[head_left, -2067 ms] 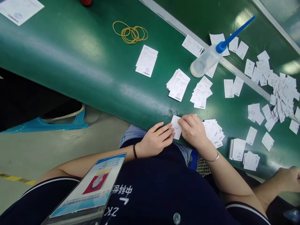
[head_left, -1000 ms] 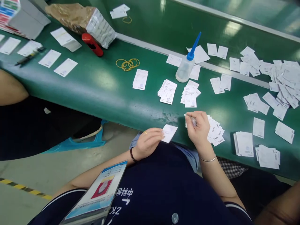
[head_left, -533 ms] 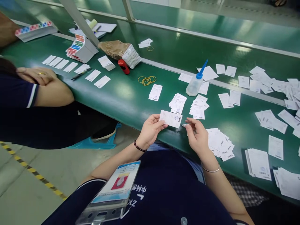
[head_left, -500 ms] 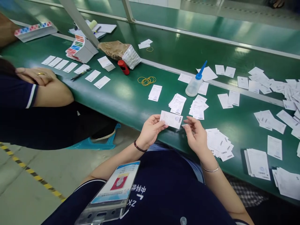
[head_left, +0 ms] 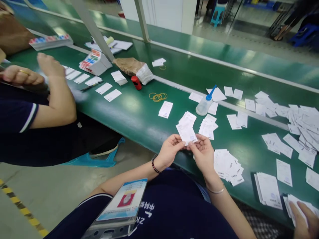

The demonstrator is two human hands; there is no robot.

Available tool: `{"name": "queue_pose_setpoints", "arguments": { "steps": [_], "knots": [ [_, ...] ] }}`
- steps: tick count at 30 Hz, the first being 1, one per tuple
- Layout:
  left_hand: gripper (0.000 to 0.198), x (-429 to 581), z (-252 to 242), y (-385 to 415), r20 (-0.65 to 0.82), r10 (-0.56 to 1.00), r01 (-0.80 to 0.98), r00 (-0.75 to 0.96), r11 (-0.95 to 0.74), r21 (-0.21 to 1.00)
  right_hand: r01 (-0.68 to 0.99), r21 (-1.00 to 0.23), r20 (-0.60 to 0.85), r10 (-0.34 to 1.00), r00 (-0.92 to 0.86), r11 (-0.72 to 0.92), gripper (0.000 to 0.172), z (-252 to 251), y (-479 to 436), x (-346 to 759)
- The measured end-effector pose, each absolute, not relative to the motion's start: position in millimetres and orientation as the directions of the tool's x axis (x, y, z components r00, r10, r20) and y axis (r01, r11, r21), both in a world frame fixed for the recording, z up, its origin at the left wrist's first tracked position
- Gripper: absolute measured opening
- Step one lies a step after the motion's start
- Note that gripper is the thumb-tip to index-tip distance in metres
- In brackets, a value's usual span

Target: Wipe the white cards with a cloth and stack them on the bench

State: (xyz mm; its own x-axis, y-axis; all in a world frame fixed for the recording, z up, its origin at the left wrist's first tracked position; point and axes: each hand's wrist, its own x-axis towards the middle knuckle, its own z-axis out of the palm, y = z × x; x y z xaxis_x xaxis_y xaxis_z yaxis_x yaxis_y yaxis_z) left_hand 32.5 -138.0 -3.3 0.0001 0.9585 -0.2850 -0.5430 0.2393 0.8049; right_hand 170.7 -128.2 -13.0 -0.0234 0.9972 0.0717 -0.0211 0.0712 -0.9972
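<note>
A small white printed slip [head_left: 186,133] is pinched between both of my hands just above the near edge of the green belt table [head_left: 129,111]. My left hand [head_left: 169,150] grips its lower left side with thumb and fingers closed. My right hand [head_left: 202,153] pinches its lower right corner. A fanned pile of similar slips [head_left: 227,164] lies on the belt right of my right hand. Two more small stacks [head_left: 208,126] lie just beyond the held slip.
A squeeze bottle with a blue nozzle [head_left: 205,102], yellow rubber bands [head_left: 158,97], a red stamp [head_left: 136,82] and a wrapped packet [head_left: 134,67] lie farther back. Loose slips [head_left: 299,122] cover the right side. One person's arm [head_left: 53,93] rests at left; another hand [head_left: 302,215] touches slips at bottom right.
My right hand has closed onto the slip that my left hand alone held flat before; the slip is now turned more upright. The view has tilted up. The person at left has raised a forearm.
</note>
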Motion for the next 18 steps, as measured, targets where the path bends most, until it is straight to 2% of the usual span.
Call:
{"name": "queue_pose_setpoints", "arguments": {
  "steps": [3,5,7,9,11,14,18],
  "knots": [
    [0.032,15,-2,-120,-0.314,0.948,-0.556,-0.044,0.238,0.796,0.262,-0.933,0.243,0.969,-0.052,0.248,0.033,-18,-132,180],
    [0.03,-6,1,-99,-0.311,0.945,-0.524,-0.104,0.214,0.825,0.485,-0.778,0.388,0.912,-0.131,0.4,0.029,-23,-135,188],
    [0.027,-27,4,-68,-0.298,0.939,-0.48,-0.171,0.185,0.857,0.606,-0.602,0.483,0.841,-0.242,0.52,0.025,-29,-137,194],
    [0.025,-43,9,-24,-0.282,0.933,-0.447,-0.225,0.159,0.88,0.65,-0.477,0.533,0.783,-0.321,0.592,0.022,-33,-139,196],
    [0.02,-52,17,32,-0.252,0.928,-0.406,-0.276,0.125,0.905,0.666,-0.412,0.549,0.753,-0.362,0.621,0.021,-37,-141,195],
    [0.012,-59,37,114,-0.155,0.918,-0.315,-0.366,0.035,0.948,0.68,-0.38,0.552,0.744,-0.378,0.627,0.02,-40,-140,193],
    [0.024,-97,63,152,0.051,0.936,-0.161,-0.348,-0.113,0.98,0.686,-0.356,0.552,0.736,-0.393,0.634,0.014,-44,-137,194]
  ]
}}
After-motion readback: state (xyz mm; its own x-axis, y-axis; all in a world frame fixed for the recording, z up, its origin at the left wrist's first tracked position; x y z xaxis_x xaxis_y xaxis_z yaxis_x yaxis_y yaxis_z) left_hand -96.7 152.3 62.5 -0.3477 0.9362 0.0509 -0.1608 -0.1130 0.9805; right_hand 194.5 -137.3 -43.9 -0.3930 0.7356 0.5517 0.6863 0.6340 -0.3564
